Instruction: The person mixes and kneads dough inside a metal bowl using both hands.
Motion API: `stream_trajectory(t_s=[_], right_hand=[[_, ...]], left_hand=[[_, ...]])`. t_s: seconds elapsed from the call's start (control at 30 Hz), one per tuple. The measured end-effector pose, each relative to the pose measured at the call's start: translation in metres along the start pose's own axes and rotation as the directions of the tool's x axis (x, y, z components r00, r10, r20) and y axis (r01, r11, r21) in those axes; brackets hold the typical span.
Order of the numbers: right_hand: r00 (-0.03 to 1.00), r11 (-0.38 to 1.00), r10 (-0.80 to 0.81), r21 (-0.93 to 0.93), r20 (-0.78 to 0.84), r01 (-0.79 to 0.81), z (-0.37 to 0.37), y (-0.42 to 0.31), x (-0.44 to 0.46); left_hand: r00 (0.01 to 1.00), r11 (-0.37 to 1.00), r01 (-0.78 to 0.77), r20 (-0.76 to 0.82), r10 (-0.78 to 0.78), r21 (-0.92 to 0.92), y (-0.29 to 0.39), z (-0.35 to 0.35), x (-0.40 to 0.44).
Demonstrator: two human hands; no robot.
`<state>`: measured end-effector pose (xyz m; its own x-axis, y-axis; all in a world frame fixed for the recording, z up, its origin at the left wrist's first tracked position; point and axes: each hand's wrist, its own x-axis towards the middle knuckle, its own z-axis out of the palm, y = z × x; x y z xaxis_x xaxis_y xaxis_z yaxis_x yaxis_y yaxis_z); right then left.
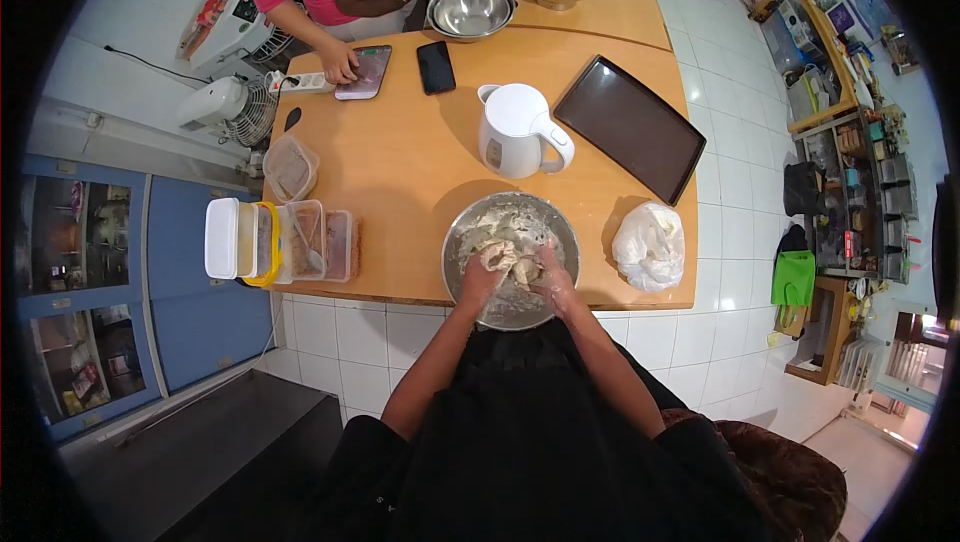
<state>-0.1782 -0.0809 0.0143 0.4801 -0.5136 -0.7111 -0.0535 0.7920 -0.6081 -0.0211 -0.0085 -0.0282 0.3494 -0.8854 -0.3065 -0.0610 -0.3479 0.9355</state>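
"Pale wood-grained tabletop (370, 167), and the person (335, 22) across it is cut off above."
"Where's the dough (525, 270)?"
"Ragged and sticky, inside the round metal bowl (518, 316)."
"Clamped?"
"Left hand (484, 278) and right hand (554, 280) touch it; smears hide each grip, so I can't tell."

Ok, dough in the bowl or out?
In: the dough lies inside the metal bowl, between left hand and right hand.
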Motion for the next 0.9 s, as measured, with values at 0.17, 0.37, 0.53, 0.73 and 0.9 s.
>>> stream_trajectory(t_s=[0.17,0.37,0.53,0.73,0.9], right_hand=[[0.997,0.998,-0.058,0.037,-0.043,0.059,-0.008,-0.003,0.006],[0.98,0.978,-0.19,-0.074,0.062,0.195,-0.011,0.005,0.015],[0.987,0.982,-0.157,-0.106,-0.028,0.153,-0.01,0.008,0.014],[0.986,0.986,-0.167,-0.02,-0.03,0.166,-0.011,0.002,0.005],[0.986,0.985,-0.167,0.034,-0.014,0.168,-0.007,0.0,0.001]], left_hand=[[0.99,0.989,0.125,0.075,-0.119,-0.077,-0.004,-0.006,-0.004],[0.993,0.997,0.016,0.112,-0.024,0.079,0.0,0.002,0.003],[0.999,0.834,0.048,-0.016,-0.047,0.549,0.023,-0.005,-0.008],[0.995,0.566,0.085,-0.103,-0.001,0.82,0.02,-0.001,-0.005],[0.99,0.589,0.094,-0.137,0.029,0.803,0.04,-0.007,-0.015]])
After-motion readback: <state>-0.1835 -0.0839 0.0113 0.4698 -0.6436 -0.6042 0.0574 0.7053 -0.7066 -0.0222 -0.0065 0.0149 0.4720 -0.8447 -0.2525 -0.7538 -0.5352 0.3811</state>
